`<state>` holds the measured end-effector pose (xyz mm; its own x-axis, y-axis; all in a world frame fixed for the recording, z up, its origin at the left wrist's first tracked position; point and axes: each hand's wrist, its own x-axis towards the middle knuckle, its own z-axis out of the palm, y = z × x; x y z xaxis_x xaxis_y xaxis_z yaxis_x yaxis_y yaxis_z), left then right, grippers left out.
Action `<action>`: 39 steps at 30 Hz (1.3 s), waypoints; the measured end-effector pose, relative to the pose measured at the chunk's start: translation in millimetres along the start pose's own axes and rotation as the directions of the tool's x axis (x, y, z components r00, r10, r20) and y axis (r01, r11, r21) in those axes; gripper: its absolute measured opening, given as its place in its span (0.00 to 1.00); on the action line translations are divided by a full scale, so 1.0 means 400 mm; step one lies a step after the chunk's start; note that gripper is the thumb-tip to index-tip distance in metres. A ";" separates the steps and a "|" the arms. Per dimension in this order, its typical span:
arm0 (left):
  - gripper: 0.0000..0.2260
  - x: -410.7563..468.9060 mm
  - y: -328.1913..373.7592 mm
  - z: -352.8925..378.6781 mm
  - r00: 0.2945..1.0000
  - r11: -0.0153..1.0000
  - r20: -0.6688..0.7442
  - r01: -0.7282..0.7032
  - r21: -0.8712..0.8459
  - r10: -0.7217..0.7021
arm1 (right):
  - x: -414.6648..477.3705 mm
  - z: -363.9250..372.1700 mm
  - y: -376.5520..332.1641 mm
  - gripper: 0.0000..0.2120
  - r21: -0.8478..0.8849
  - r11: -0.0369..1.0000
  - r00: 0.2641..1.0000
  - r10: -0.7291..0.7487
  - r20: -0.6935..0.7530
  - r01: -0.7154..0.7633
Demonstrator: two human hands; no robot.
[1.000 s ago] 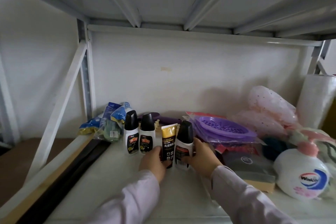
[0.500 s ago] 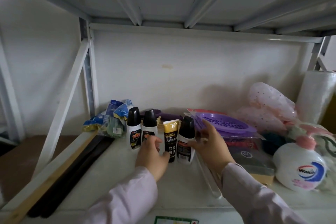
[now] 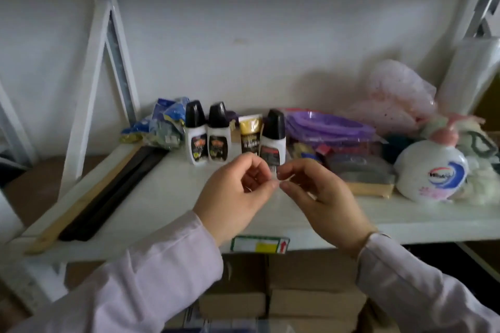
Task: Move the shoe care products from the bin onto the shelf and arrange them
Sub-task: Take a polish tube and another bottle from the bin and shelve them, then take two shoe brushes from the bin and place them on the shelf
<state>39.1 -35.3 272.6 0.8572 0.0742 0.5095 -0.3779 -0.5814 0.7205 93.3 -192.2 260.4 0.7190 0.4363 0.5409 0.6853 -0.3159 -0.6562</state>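
White metal shelf (image 3: 162, 197) holds three black-capped white bottles (image 3: 216, 134) and gold-topped tube (image 3: 250, 132) lined up; my left hand (image 3: 235, 192) and right hand (image 3: 322, 194) hover loosely curled, apparently empty.

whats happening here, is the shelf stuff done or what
A person is stocking a white shelf. Four shoe care products stand upright in a row near the back: two white bottles with black caps, a gold-topped tube, and a third bottle. Neither the left hand nor the right hand touches them; the fingertips meet in front of the row, possibly pinching something small that is too blurred to identify. The bin is not in view.
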 end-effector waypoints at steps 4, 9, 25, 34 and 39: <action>0.04 -0.104 -0.035 0.044 0.983 0.997 0.173 0.062 0.040 -0.068 | -0.101 0.043 0.043 0.08 0.017 1.000 0.991 -0.020 0.129 0.017; 0.05 -0.232 -0.142 0.127 0.927 0.976 0.313 0.173 0.131 -0.206 | -0.226 0.125 0.149 0.09 0.044 0.983 0.944 0.156 0.292 -0.177; 0.13 -0.471 -0.551 0.396 0.366 0.683 0.606 0.128 0.719 -0.706 | -0.472 0.423 0.453 0.13 -0.369 0.793 0.517 0.600 0.610 -0.486; 0.19 -0.550 -0.688 0.471 -0.051 0.682 0.695 -0.252 0.686 -0.718 | -0.540 0.531 0.537 0.23 -0.634 0.752 0.193 0.659 0.727 -0.182; 0.18 -0.567 -0.740 0.482 -0.109 0.676 0.681 -0.307 0.670 -0.724 | -0.539 0.549 0.542 0.26 -0.644 0.765 0.127 0.637 0.760 0.014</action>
<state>24.0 -36.2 -146.9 0.4187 -0.1390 -0.8974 -0.2845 -0.9586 0.0158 61.6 -169.8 -113.8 0.4399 0.4946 -0.7496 0.6086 -0.7779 -0.1562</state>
